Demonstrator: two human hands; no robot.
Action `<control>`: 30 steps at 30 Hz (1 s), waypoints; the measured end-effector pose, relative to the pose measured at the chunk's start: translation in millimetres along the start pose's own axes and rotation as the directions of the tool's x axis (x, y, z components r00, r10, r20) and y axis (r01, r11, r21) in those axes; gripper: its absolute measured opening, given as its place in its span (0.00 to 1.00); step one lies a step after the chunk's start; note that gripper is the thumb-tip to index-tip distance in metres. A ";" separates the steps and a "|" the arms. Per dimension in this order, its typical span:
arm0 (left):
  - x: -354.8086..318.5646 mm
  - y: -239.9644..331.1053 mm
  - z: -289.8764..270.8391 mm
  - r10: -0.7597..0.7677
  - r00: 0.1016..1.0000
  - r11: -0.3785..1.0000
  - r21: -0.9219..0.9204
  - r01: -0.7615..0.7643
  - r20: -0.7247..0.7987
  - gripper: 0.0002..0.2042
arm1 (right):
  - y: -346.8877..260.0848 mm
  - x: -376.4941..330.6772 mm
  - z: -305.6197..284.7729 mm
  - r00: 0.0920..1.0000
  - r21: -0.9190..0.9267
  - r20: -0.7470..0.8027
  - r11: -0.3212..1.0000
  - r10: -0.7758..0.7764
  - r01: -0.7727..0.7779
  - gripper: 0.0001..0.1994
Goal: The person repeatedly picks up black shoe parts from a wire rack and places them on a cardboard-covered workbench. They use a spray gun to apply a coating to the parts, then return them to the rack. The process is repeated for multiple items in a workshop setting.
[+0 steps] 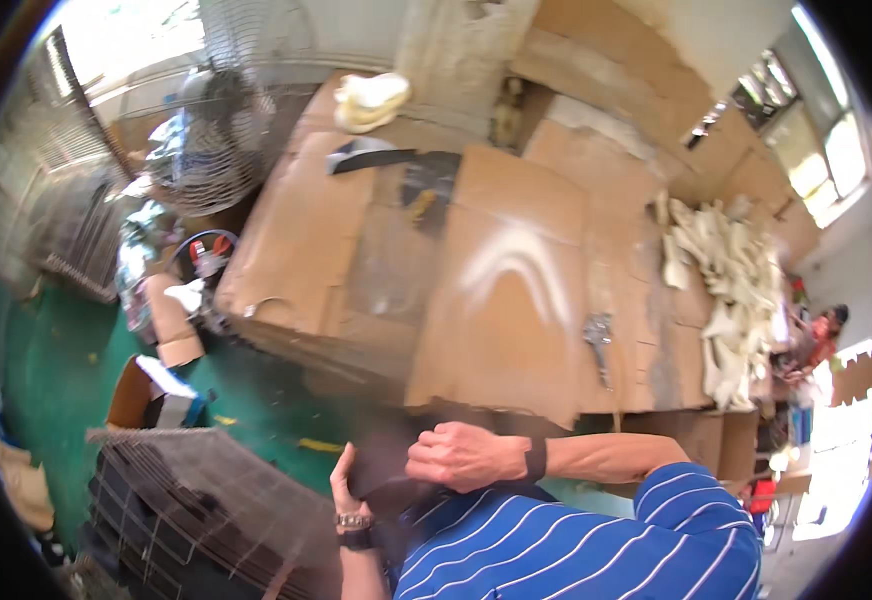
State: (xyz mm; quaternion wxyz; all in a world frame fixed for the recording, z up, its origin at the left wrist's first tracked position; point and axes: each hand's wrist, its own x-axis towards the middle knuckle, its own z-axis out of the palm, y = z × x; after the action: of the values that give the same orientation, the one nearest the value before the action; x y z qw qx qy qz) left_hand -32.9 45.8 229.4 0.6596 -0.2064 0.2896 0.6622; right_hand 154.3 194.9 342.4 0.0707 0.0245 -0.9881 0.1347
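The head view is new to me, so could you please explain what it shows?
This picture comes from the left of two fisheye cameras on a person's head, looking down; that lens bends straight edges. There is no robot: the wearer's left hand and right hand appear at the lower middle. Between them is a dark, blurred thing; its kind, and whether it is held, I cannot tell. Beyond, cardboard covers the work surface, bearing a heap of pale pieces at the right, a silvery object and, farther back, a pale bundle.

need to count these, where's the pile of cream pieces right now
In the head view, the pile of cream pieces lies toward the right of the cardboard-covered surface, right of the small silvery object.
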 end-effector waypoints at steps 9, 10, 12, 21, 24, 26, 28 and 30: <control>-11.3 -94.4 22.3 -0.311 0.946 0.908 0.267 0.324 -0.090 0.12 | -48.8 -127.4 -17.9 0.940 0.092 0.103 0.937 0.327 -0.336 0.16; -5.3 -98.0 23.9 -0.322 0.943 0.899 0.287 0.331 -0.082 0.12 | -46.9 -135.0 -22.9 0.939 0.092 0.079 0.935 0.335 -0.341 0.19; 16.7 -108.1 24.8 -0.349 0.934 0.879 0.320 0.353 -0.070 0.12 | -41.2 -152.6 -30.6 0.926 0.071 0.065 0.924 0.373 -0.377 0.19; 114.8 -170.1 116.4 -0.388 0.919 0.757 0.545 0.359 -0.066 0.08 | 41.1 -239.4 -72.2 0.900 0.011 -0.081 0.903 0.428 -0.429 0.18; 157.9 -183.4 150.1 -0.299 0.952 0.761 0.617 0.200 0.061 0.12 | 97.8 -255.8 -82.6 0.917 -0.045 -0.187 0.930 0.352 -0.366 0.17; 149.3 -197.9 219.1 -0.190 0.973 0.766 0.640 0.064 0.129 0.15 | 134.9 -271.5 -91.9 0.902 -0.106 -0.266 0.920 0.341 -0.378 0.14; 166.4 -194.9 252.8 -0.076 0.995 0.753 0.658 0.011 0.070 0.16 | 162.6 -270.9 -105.0 0.891 -0.183 -0.344 0.909 0.297 -0.374 0.11; 169.7 -201.5 282.7 0.034 0.974 0.772 0.613 -0.167 0.223 0.20 | 181.4 -279.5 -107.7 0.862 -0.250 -0.406 0.871 0.302 -0.423 0.11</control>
State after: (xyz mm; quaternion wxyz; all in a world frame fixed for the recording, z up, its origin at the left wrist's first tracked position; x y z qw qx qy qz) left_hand 190.3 351.5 307.0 0.6796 0.1084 0.4366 0.5794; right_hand 432.7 406.8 356.5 0.2235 -0.2013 -0.9535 -0.0198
